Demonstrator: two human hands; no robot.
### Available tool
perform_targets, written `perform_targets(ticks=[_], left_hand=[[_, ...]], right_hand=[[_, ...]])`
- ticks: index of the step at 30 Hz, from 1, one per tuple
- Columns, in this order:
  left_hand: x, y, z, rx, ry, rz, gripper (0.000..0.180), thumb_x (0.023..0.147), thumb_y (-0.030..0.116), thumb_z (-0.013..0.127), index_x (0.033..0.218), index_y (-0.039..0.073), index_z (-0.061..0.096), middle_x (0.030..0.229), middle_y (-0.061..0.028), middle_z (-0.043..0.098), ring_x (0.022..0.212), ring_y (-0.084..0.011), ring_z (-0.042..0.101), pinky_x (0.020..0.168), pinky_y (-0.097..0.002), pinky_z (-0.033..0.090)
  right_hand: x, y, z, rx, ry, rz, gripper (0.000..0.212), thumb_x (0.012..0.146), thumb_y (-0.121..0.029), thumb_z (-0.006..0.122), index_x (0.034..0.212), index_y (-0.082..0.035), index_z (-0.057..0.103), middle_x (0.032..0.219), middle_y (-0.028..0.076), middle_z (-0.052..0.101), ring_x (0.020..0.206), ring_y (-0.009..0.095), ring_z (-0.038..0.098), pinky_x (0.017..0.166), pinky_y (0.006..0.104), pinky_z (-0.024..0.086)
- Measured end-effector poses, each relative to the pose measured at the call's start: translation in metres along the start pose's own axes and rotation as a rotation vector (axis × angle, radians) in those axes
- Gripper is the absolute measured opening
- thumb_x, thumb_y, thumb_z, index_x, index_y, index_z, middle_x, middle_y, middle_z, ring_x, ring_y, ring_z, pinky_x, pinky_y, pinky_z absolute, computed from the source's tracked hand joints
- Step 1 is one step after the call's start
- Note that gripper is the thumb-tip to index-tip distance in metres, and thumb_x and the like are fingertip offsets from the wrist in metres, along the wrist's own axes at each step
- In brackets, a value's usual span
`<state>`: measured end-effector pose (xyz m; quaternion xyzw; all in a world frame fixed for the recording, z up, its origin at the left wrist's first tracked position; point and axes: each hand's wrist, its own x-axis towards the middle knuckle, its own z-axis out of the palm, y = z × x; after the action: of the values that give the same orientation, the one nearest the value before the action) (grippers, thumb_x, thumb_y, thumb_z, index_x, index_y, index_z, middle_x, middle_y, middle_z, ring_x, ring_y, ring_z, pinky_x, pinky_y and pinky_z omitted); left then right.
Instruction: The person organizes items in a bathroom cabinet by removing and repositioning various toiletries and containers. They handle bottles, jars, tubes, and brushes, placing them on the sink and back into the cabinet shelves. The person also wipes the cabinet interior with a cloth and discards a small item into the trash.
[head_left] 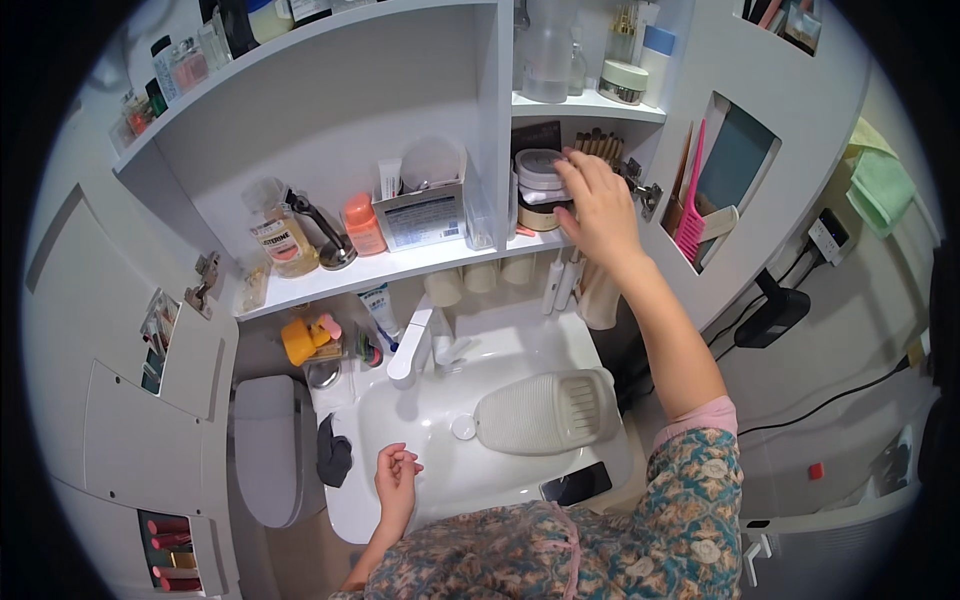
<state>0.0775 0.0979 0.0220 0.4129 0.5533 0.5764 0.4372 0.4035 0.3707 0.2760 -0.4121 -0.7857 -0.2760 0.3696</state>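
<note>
My right hand (pixel 600 205) reaches into the right compartment of the wall cabinet. Its thumb and fingers close around the side of a small round container with a grey lid (pixel 541 168), which sits in a stack. Below it are something white and a dark jar with a pale gold rim (pixel 538 215). Makeup brushes (pixel 600 142) stand just behind my fingers. Low over the left front of the white sink (pixel 400 425), my left hand (pixel 396 480) hangs with loosely bent fingers and holds nothing visible.
A mouthwash bottle (pixel 283 240), a razor (pixel 325 230) on its stand and an orange bottle (pixel 363 225) line the shelf. A ribbed washboard (pixel 545 412) lies in the sink by a phone (pixel 577 484). The open right door holds a pink comb (pixel 692 205).
</note>
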Motion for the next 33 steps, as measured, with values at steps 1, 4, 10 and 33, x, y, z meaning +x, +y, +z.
perform_targets(ticks=[1,4,10,33], left_hand=[[0.000,0.000,0.000,0.027,-0.001,0.017,0.022,0.094,0.003,0.047,0.116,0.000,0.045,0.090,-0.0054,0.056,0.073,-0.0105,0.055,0.070,-0.0233,0.047],[-0.005,-0.003,-0.008,0.061,0.050,0.007,0.023,0.094,0.003,0.047,0.117,0.000,0.045,0.089,-0.0052,0.055,0.073,-0.0101,0.055,0.069,-0.0228,0.047],[-0.009,-0.013,-0.030,0.056,0.125,-0.053,0.022,0.094,0.003,0.047,0.116,0.000,0.045,0.089,-0.0051,0.056,0.072,-0.0096,0.055,0.068,-0.0227,0.046],[-0.022,-0.007,-0.025,0.010,0.135,-0.096,0.022,0.095,0.008,0.049,0.116,0.001,0.045,0.089,-0.0052,0.056,0.071,-0.0102,0.055,0.068,-0.0234,0.047]], right_hand=[[-0.004,-0.002,0.001,0.049,0.046,0.059,0.053,0.069,-0.010,0.070,0.119,-0.006,0.052,0.122,0.011,0.051,0.114,0.030,0.048,0.090,0.0412,0.041],[-0.022,-0.005,0.003,0.160,0.150,0.170,0.043,0.074,-0.009,0.067,0.114,-0.005,0.055,0.117,0.012,0.052,0.111,0.032,0.049,0.090,0.0425,0.041],[-0.012,-0.039,0.004,0.394,0.011,0.362,0.029,0.082,-0.018,0.061,0.109,-0.007,0.059,0.081,0.011,0.063,0.073,0.031,0.064,0.063,0.0385,0.050],[0.063,-0.024,0.048,0.347,-0.287,0.573,0.018,0.081,-0.015,0.056,0.086,-0.004,0.070,0.056,0.010,0.063,0.048,0.022,0.062,0.056,0.0342,0.051]])
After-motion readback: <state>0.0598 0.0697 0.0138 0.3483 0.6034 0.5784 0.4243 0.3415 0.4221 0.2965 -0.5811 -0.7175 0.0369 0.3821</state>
